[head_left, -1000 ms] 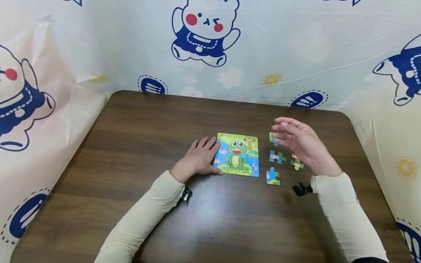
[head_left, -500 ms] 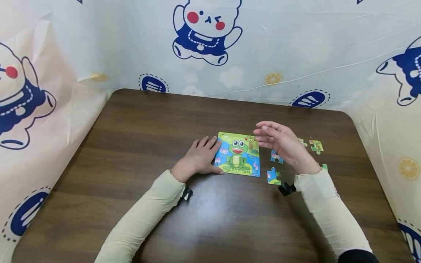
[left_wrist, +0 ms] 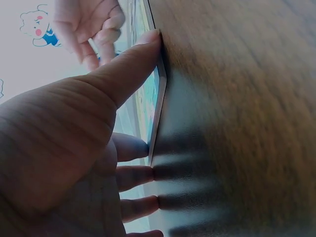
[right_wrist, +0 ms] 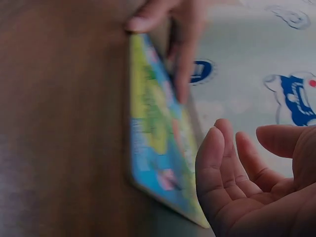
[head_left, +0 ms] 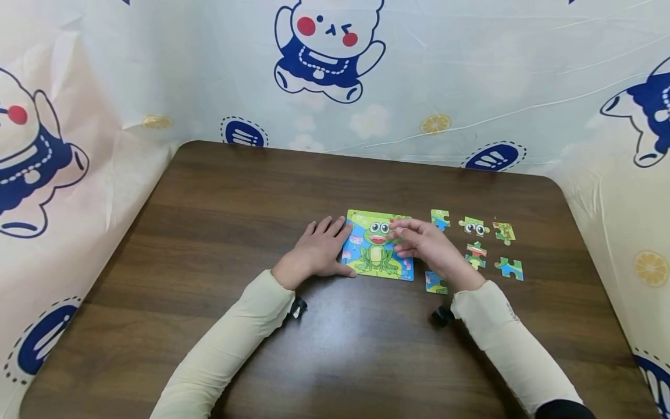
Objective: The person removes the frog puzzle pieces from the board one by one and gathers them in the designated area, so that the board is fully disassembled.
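A square frog jigsaw puzzle point(head_left: 374, 265) lies flat on the table, its picture of green, blue and yellow face up. My left hand point(head_left: 316, 253) rests at its left edge, fingers spread and straight; in the left wrist view the thumb point(left_wrist: 143, 44) touches the board's side. My right hand point(head_left: 431, 253) hovers over the puzzle's right part, covering some of it. Its fingers point(right_wrist: 242, 168) are loosely bent and nothing shows between them in the right wrist view. Right of the puzzle lie loose pieces, one with the frog's eyes point(head_left: 474, 226).
Other loose pieces are a blue-green one point(head_left: 440, 218), a tree one point(head_left: 504, 232), a red-mouth one point(head_left: 476, 254), a blue one point(head_left: 510, 269) and a near one point(head_left: 435, 283) partly under the right hand. A printed curtain point(head_left: 335, 128) hangs around the brown table point(head_left: 335, 349).
My right hand has moved left and down from above the loose pieces to over the puzzle, uncovering several pieces. The left hand has stayed at the puzzle's left edge.
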`<state>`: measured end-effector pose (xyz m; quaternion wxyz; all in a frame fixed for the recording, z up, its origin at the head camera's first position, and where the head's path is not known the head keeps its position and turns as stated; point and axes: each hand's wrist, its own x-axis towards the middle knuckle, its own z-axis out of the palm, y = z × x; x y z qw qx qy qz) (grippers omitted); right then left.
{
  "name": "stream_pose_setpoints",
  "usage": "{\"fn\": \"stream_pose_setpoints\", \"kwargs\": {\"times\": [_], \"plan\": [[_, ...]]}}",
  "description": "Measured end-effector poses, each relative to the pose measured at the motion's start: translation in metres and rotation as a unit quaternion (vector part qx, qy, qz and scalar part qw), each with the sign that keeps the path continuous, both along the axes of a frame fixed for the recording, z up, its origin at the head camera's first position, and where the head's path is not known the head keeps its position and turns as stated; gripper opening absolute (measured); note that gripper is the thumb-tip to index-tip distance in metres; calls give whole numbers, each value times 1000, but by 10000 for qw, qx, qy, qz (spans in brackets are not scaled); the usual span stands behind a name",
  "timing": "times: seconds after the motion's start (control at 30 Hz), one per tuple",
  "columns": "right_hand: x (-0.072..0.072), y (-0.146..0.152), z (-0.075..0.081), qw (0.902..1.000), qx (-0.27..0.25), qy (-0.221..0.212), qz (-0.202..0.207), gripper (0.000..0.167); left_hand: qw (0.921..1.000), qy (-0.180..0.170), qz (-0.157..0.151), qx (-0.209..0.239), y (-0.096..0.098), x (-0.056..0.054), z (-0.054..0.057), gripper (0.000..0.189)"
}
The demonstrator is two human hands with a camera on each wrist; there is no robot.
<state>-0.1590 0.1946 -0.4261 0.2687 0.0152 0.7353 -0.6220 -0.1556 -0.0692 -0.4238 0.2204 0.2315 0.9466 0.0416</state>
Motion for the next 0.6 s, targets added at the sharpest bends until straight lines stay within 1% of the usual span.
{"fn": "stream_pose_setpoints", "kwargs": {"times": [0.13,0.27,0.37,0.6], "plan": [[4,-7,-7,9977,538,252,330,38,10000,-14,18,-7,0,-1,0,109],[6,-10,-10,9930,1001,423,455,31,10000,-25,25,6,0,-1,0,109],[9,-13,-9,9882,1310,606,522,29,10000,-28,10,19,0,-1,0,109],[14,-19,-4,9790,1753,835,621,27,10000,-37,24,49,0,-1,-1,109]]}}
